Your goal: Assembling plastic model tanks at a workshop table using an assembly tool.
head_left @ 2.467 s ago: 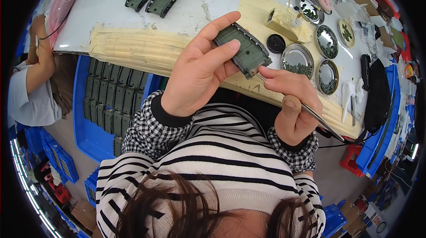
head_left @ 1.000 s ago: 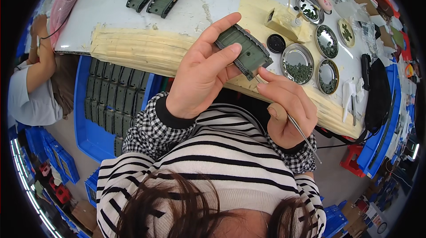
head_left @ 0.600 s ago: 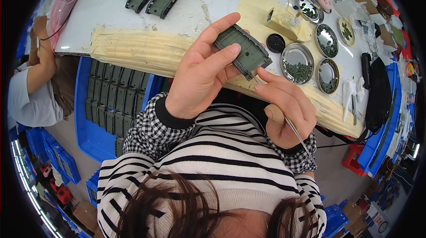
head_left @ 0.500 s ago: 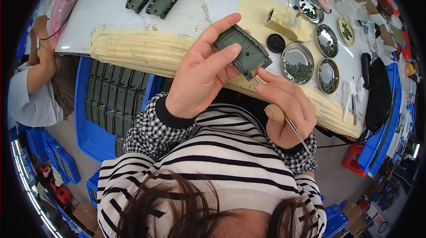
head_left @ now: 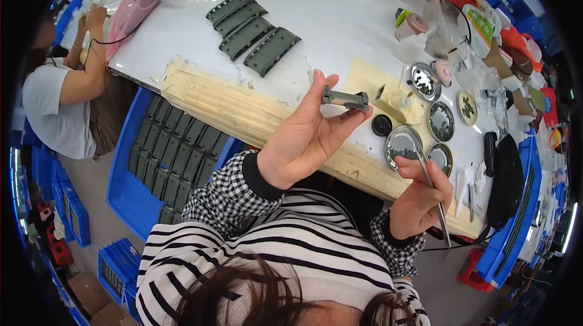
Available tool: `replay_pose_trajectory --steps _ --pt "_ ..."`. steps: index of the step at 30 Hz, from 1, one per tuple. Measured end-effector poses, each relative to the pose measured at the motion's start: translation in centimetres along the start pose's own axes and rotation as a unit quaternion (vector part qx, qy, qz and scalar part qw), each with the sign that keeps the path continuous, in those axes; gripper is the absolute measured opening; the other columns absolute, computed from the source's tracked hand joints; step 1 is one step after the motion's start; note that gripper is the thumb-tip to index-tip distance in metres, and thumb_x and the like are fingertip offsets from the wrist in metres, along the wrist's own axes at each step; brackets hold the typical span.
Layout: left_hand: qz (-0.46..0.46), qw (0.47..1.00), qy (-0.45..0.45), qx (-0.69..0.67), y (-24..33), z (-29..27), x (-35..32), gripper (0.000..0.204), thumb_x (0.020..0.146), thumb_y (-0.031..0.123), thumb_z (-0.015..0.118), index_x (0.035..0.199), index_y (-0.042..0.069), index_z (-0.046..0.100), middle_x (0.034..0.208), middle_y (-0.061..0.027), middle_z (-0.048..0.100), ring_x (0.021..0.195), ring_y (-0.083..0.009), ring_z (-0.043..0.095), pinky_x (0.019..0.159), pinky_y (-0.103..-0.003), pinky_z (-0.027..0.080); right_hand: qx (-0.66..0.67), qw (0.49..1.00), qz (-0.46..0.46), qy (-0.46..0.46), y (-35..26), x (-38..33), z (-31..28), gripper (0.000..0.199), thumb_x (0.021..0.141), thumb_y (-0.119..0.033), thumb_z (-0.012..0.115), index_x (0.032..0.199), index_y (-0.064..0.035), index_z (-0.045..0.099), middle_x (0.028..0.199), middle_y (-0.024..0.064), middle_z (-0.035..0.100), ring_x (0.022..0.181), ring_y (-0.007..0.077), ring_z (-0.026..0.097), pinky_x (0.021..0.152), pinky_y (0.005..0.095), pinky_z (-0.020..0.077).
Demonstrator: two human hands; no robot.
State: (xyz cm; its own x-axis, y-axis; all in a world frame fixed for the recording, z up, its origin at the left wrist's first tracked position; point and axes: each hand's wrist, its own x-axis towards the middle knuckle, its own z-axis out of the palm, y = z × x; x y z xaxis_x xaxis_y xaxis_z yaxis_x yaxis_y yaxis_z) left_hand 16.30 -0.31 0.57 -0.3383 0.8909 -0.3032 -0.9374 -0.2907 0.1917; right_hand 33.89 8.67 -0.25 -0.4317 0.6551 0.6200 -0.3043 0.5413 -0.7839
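Between the thumb and fingers of my left hand (head_left: 303, 140) is a dark green curved plastic part (head_left: 345, 100), held above the table edge and seen nearly edge-on. My right hand (head_left: 419, 204) grips a pair of metal tweezers (head_left: 442, 221), apart from the part and beside a round metal dish (head_left: 402, 134) of small dark green pieces. The tweezer tips lie over the dish area; whether they pinch anything is too small to tell. Several similar curved green parts (head_left: 272, 51) lie farther off on the white table.
More small dishes (head_left: 448, 109) of green pieces, a black round lid (head_left: 381, 125) and a tape-covered block (head_left: 398, 105) stand at the right. A blue crate (head_left: 121, 195) full of green parts sits below the table at left. Another person (head_left: 57, 104) is at far left.
The tweezers have left the green part and moved right with my right hand, toward the dishes. My left hand has turned the part from its broad face to its edge. The view has shifted.
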Motion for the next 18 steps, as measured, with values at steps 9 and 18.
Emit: replay_pose_trajectory --steps 9,18 --pt "-0.017 0.999 -0.045 -0.018 -0.3 0.6 0.0 0.041 0.094 0.043 0.056 0.106 0.004 0.053 0.113 -0.0149 0.055 0.116 -0.0333 0.056 0.1 -0.034 0.054 -0.1 0.99 -0.028 -0.095 -0.8 0.8 0.1 0.021 0.099 -0.012 0.049 0.105 0.0005 0.064 0.098 0.0175 0.07 0.084 0.0234 0.066 0.078 0.031 0.0497" --pt "-0.05 0.993 -0.096 0.042 -2.5 0.8 -2.6 0.048 0.098 0.044 0.05 0.126 0.004 0.048 0.115 -0.0122 0.057 0.11 -0.0226 0.059 0.098 -0.032 0.053 -0.257 0.953 -0.13 -0.092 -2.7 3.2 1.7 0.042 0.069 0.0 0.078 0.11 -0.0008 0.066 0.098 0.0155 0.067 0.101 0.0351 0.061 0.086 0.0399 0.0493"
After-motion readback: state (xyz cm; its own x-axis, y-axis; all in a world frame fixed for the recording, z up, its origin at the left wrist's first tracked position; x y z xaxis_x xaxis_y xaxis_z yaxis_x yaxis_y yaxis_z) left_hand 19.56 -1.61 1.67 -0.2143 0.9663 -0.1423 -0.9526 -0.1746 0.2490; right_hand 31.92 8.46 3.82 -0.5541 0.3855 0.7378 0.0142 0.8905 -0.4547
